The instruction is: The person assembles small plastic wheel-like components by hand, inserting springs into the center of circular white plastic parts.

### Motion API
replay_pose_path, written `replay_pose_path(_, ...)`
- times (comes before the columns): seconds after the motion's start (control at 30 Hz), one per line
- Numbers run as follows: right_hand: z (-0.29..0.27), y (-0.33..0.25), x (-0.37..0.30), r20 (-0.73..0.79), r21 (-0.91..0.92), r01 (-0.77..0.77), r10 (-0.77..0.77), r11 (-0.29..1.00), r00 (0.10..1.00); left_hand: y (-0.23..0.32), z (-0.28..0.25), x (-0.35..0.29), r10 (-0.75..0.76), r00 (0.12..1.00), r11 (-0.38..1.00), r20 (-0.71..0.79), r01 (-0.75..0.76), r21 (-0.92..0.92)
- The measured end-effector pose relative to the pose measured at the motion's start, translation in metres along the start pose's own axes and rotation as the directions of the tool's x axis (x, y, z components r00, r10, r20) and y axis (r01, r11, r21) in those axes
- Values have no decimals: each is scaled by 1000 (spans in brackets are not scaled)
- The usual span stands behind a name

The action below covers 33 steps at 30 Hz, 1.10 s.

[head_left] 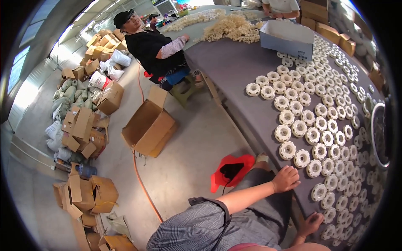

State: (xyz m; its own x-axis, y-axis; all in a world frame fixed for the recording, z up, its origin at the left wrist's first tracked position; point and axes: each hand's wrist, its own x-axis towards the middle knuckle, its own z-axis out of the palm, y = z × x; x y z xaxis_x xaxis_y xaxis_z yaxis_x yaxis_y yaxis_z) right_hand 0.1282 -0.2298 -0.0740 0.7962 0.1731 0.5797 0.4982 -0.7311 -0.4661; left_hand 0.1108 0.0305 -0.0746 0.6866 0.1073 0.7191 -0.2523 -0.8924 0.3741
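The left hand (285,179) rested on the near edge of the grey tabletop (234,71), palm down, with its fingers (293,172) loosely curled and slightly apart; they held nothing. The fingertips lay just beside a white ring-shaped part (301,158), and contact with it could not be confirmed. The right hand (310,224) sat lower at the same edge, fingers bent toward the tabletop, close to another white ring part (319,192); whether those fingers gripped anything could not be told. The white ring parts covered the tabletop in loose rows extending away from the person toward an open grey box (287,39). Beyond the box lay a heap of pale small pieces (232,28). A seated person in a black top (153,50) worked at the far left side of the tabletop. An open cardboard carton (148,125) stood on the floor (184,163) beside an orange hose (140,180).
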Motion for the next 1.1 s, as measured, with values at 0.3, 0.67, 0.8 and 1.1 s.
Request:
replay_pose_path(0.3,0,-4,4,-46,-27,82,-83,996,995,-1,0,1,11,1000,1000,-15,-11,-8)
replay_pose_path(0.67,0,10,-5,57,-8,-39,40,999,998,0,0,1,2,1000,1000,10,-2,-28)
replay_pose_path(0.8,1,4,-2,-5,-24,19,-20,1000,1000,-1,0,0,8,1000,1000,15,-8,-16)
replay_pose_path(1.1,0,3,-1,0,2,9,-9,1000,1000,-4,1,-8,-2,993,998,114,10,-69)
